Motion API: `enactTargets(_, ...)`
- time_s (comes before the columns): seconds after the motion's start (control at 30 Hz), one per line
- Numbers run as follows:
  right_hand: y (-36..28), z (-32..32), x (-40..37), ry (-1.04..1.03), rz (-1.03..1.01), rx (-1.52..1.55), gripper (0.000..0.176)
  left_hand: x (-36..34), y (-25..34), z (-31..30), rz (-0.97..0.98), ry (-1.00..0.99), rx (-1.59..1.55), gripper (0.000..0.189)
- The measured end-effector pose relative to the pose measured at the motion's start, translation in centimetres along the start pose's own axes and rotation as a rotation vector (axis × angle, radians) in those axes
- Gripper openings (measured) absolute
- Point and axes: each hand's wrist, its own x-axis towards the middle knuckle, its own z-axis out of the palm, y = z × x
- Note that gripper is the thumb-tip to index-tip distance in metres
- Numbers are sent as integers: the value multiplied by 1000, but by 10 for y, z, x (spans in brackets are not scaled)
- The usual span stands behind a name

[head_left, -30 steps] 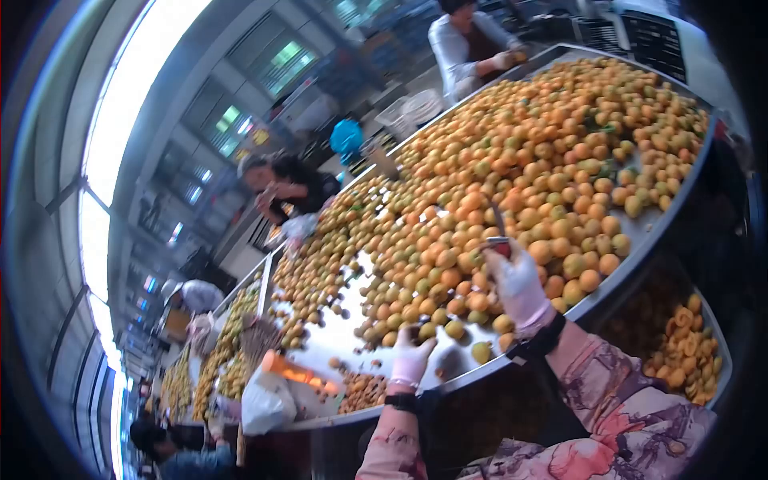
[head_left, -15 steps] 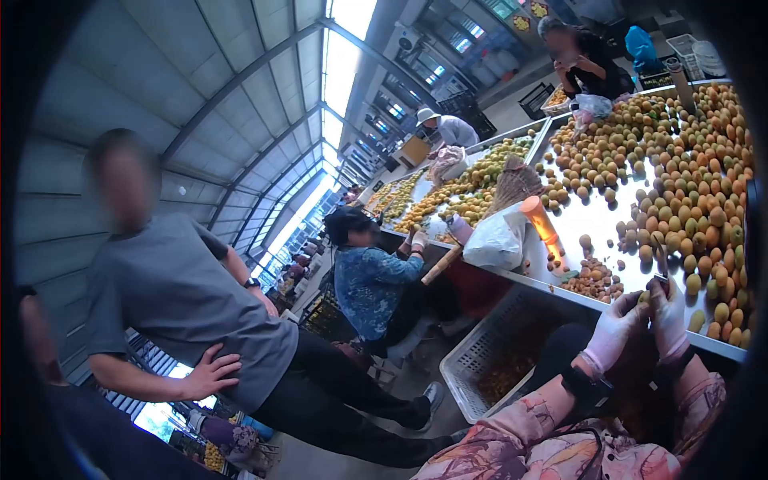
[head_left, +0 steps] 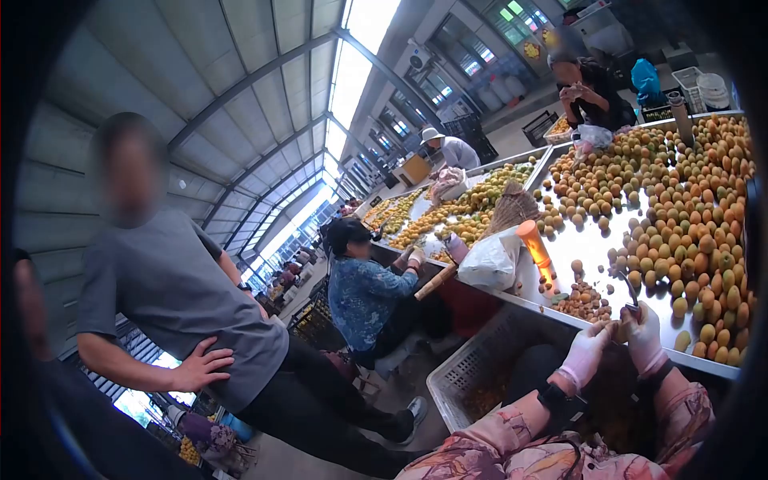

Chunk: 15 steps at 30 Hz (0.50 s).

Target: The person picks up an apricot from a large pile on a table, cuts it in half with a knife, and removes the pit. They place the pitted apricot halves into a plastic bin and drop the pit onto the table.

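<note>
- Your left grip (head_left: 586,354), gloved, has its fingertips pinching a small orange fruit (head_left: 617,329). The fruit sits between your two hands, just short of the near edge of the table (head_left: 596,240).
- Your right grip (head_left: 645,340), also gloved, is closed about a thin dark blade (head_left: 630,290). Its tip stands up above the knuckles. The glove hides how the fingers lie on the handle.
- Handling, as a judgement: the fruit is light, thin-skinned and soft, so it should bruise under a hard squeeze. Hold it round its widest part with the fingertips, pressing lightly. Juice on the glove could make it slippery.
- A firm stone probably lies inside, so expect the blade to stop at the middle.
- Beyond and to the right of both grips lies the heap of loose fruit (head_left: 696,232).
- Just beyond the left grip sits a small pile of darker pieces (head_left: 584,302).
- Below and to its left stands a white perforated crate (head_left: 480,360).
</note>
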Motion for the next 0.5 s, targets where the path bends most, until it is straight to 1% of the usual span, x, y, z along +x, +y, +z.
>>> enactTargets(0.1,9,1,-1,-5,-21,-6,23,0,-2,2,25,27,42,36)
enactTargets(0.13,10,0,-1,-6,-34,-22,23,1,-6,1,22,34,14,34)
enactTargets(0.23,5,1,-4,4,-71,-80,24,16,-29,-1,222,101,142,32)
enactTargets(0.27,7,3,-4,12,-76,-71,25,19,-35,-3,214,120,170,32)
enactTargets(0.33,11,3,-5,29,-86,-56,25,20,-29,5,199,155,223,32)
enactTargets(0.43,8,2,-7,37,-142,-126,25,21,-29,8,245,192,370,33)
enactTargets(0.5,0,3,-10,16,-225,-116,22,25,-33,5,238,224,379,34)
